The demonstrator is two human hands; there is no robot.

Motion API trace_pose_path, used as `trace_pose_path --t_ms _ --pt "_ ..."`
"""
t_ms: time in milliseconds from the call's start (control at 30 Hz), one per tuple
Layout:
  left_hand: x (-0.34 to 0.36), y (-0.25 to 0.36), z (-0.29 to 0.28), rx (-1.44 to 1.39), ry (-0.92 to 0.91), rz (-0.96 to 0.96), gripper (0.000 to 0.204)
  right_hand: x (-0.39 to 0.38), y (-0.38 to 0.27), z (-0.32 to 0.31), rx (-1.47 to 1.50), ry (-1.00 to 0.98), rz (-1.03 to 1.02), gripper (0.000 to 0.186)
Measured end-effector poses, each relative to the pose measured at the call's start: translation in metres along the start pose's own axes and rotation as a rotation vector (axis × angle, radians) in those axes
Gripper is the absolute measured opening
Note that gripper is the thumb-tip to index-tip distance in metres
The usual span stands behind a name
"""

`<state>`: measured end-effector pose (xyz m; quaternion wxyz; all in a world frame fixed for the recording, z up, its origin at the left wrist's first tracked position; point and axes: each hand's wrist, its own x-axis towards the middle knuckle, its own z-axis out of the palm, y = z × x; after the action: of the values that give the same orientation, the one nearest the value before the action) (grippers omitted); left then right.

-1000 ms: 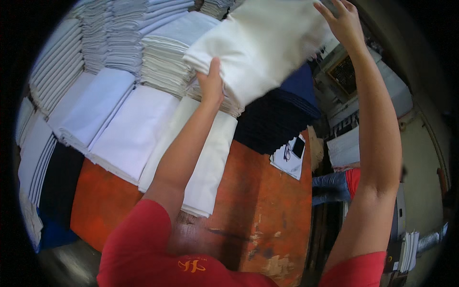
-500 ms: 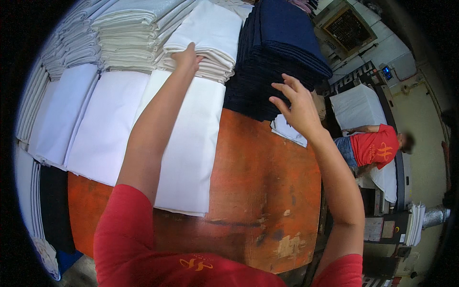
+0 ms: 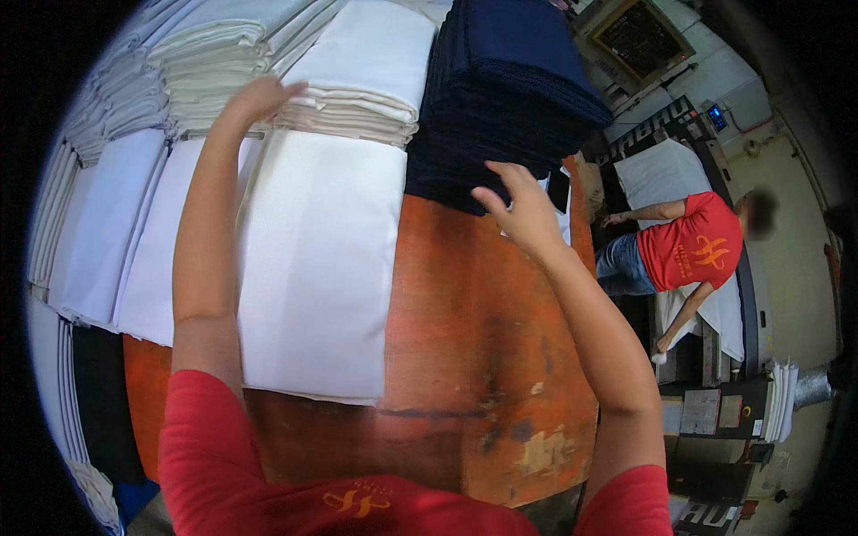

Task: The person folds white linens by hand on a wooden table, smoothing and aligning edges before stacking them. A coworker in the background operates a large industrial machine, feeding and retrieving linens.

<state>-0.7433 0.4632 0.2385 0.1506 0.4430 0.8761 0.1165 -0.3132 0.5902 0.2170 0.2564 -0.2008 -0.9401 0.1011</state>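
Note:
My left hand (image 3: 262, 97) is at the left edge of a stack of folded white cloth (image 3: 362, 54), fingers stretched out and pointing right. Whether the fingertips touch the stack, I cannot tell. In front of that stack lies a broad folded white cloth (image 3: 322, 259) on the orange-brown wooden table (image 3: 483, 330). My right hand (image 3: 525, 213) hovers over the table, fingers apart and nothing in them. Just beyond it rises a tall stack of folded navy cloth (image 3: 523, 71). A dark phone (image 3: 559, 189) shows beside that hand on a small white cloth (image 3: 565, 223).
More folded white cloths (image 3: 116, 223) lie along the left, with grey-white stacks (image 3: 210, 71) behind them. At the right, a person in a red shirt (image 3: 693, 241) stands by a machine with white cloth (image 3: 666, 183) on it.
My left hand has moved left from the stack's front to its left edge. My right hand has shifted slightly left and down. The co-worker's arms have spread, and the phone has come into view.

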Motion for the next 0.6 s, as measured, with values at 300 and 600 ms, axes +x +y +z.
trace_pose_path --t_ms 300,600 --pt "0.112 0.059 0.006 -0.190 0.630 0.409 0.044 -0.044 0.136 0.094 0.934 0.294 0.996 0.104" --pt "0.172 0.054 0.029 -0.162 0.628 0.451 0.050 -0.030 0.157 0.140 0.813 0.299 0.841 0.103"
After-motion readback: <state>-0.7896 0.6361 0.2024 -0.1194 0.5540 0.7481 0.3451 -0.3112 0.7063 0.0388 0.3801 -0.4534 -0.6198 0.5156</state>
